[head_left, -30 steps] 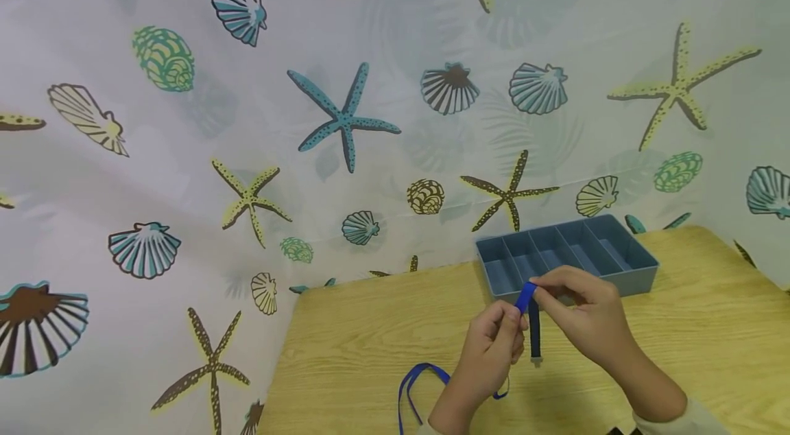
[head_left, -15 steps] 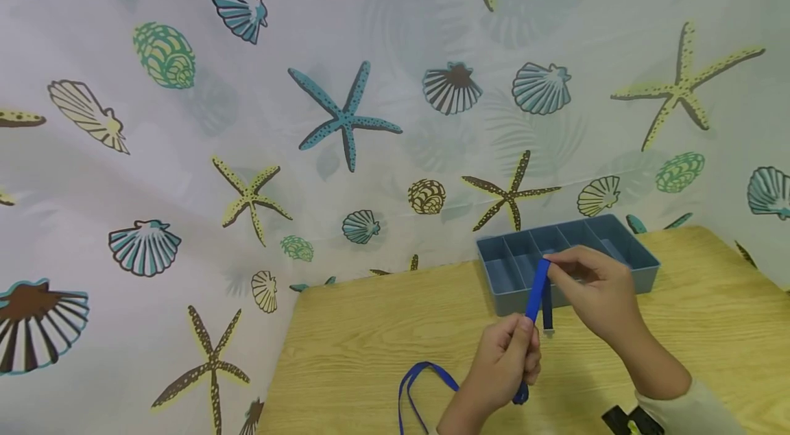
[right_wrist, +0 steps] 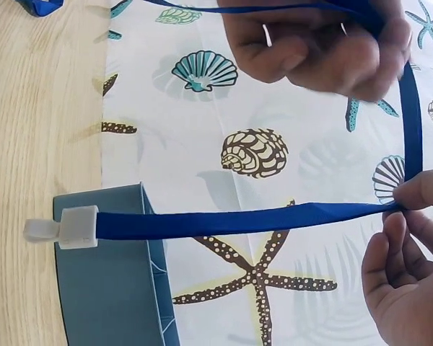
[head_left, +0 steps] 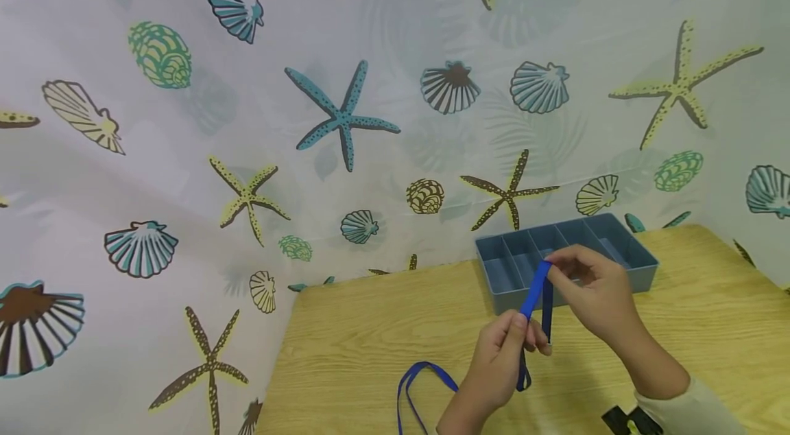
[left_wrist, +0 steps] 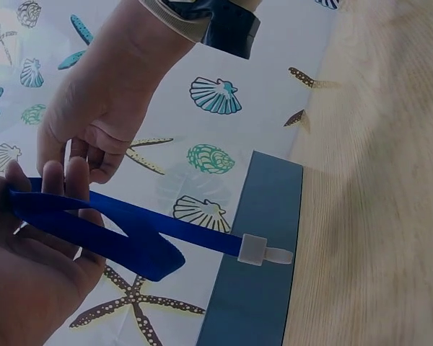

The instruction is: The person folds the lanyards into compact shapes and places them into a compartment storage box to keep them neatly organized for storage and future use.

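Observation:
A flat blue lanyard (head_left: 535, 289) runs between both hands above the table. My right hand (head_left: 592, 291) pinches it at a fold between thumb and forefinger, and one end hangs from there. At that end is a white plastic clip (right_wrist: 79, 227), also clear in the left wrist view (left_wrist: 254, 249). Lower and to the left, my left hand (head_left: 496, 353) grips the strap between thumb and fingers. A loop of strap dangles beneath the left hand. Another length of the lanyard (head_left: 426, 368) curves over the table to its left.
Behind the hands, a blue-grey divided tray (head_left: 566, 256) sits at the back of the wooden table (head_left: 358, 332). A curtain (head_left: 382, 23) printed with shells and starfish hangs behind. A black object (head_left: 631, 420) shows near the right sleeve.
My right hand has risen and drawn away from the left, lengthening the strap between them. My left hand has shifted slightly, and a loop now hangs below it.

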`<state>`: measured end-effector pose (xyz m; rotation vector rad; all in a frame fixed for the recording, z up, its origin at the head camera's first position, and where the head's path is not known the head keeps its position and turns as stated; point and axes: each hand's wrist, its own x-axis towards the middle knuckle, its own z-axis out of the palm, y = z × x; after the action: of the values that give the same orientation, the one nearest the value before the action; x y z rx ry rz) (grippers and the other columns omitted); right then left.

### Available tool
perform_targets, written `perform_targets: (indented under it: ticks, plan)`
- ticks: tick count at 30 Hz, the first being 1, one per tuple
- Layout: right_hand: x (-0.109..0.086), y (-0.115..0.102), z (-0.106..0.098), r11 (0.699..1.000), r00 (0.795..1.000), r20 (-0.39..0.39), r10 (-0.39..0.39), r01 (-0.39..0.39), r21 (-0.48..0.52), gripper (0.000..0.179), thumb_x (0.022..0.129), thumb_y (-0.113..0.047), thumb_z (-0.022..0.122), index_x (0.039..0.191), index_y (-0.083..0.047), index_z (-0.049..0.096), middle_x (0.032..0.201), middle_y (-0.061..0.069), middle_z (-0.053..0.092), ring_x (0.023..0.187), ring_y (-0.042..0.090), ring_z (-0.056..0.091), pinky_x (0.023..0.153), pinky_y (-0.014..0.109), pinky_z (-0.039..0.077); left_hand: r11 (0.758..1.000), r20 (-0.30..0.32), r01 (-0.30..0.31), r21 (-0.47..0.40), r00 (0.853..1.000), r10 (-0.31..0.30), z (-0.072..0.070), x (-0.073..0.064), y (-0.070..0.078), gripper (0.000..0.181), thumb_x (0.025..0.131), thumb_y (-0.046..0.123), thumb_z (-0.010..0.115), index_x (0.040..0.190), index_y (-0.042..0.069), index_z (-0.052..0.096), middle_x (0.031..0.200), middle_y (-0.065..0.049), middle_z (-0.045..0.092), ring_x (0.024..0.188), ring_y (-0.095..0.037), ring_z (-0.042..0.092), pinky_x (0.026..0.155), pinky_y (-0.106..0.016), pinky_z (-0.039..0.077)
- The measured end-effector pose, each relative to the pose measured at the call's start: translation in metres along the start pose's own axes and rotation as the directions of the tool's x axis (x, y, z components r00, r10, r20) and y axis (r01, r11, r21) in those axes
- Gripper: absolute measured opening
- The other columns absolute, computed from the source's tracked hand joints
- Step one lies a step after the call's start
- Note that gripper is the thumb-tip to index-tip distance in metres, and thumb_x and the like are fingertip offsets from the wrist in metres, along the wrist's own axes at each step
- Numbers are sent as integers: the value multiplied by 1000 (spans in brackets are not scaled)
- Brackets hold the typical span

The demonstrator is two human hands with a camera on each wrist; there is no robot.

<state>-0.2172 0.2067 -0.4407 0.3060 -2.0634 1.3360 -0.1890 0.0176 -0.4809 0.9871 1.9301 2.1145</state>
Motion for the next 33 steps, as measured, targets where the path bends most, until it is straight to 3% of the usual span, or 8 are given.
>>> perform_targets:
  ticks: [5, 11, 17, 24, 33]
  plan:
    - [-7, 3, 2, 1000, 1000, 21, 12, -12, -29, 14, 91, 5, 77, 97, -7, 76, 81, -4, 68, 69, 3, 63, 68, 12, 51, 995, -59, -27, 100, 998, 33, -2, 2, 4, 41, 118, 19, 32, 89, -3, 51, 126, -29, 59, 113, -27, 68, 106, -35, 53]
    - [-12, 6, 8, 1000, 1000, 27, -15, 15, 13, 18, 88, 8, 78, 96, -8, 76, 78, -3, 66, 65, 5, 58, 62, 16, 48, 989, -80, -11, 148, 997, 23, -5, 3, 7, 41, 118, 21, 33, 90, -1, 53, 140, -20, 56, 128, -19, 57, 111, -34, 43]
    - [-15, 0, 10, 999, 998, 53, -30, 29, 21, 20, 87, 8, 79, 97, -9, 76, 77, -4, 65, 65, 5, 57, 62, 17, 48, 990, -68, -40, 133, 996, 49, -5, 2, 9, 40, 118, 19, 32, 89, 0, 52, 142, -25, 54, 126, -21, 60, 111, -36, 48]
    - [-17, -1, 12, 995, 994, 51, -99, 97, 37, 25, 84, 11, 80, 95, -11, 77, 75, -5, 66, 64, 4, 58, 61, 15, 48, 989, -73, -45, 141, 996, 56, -6, 1, 8, 40, 118, 19, 33, 88, -1, 51, 135, -25, 57, 122, -30, 61, 109, -34, 50]
    - [-18, -4, 11, 981, 983, 62, -170, 163, 104, 30, 83, 17, 77, 96, -10, 79, 81, -3, 72, 67, 4, 63, 60, 15, 51, 986, -77, -40, 164, 996, 53, -10, -1, 4, 40, 118, 20, 34, 89, 0, 52, 124, -24, 60, 114, -16, 60, 104, -31, 52]
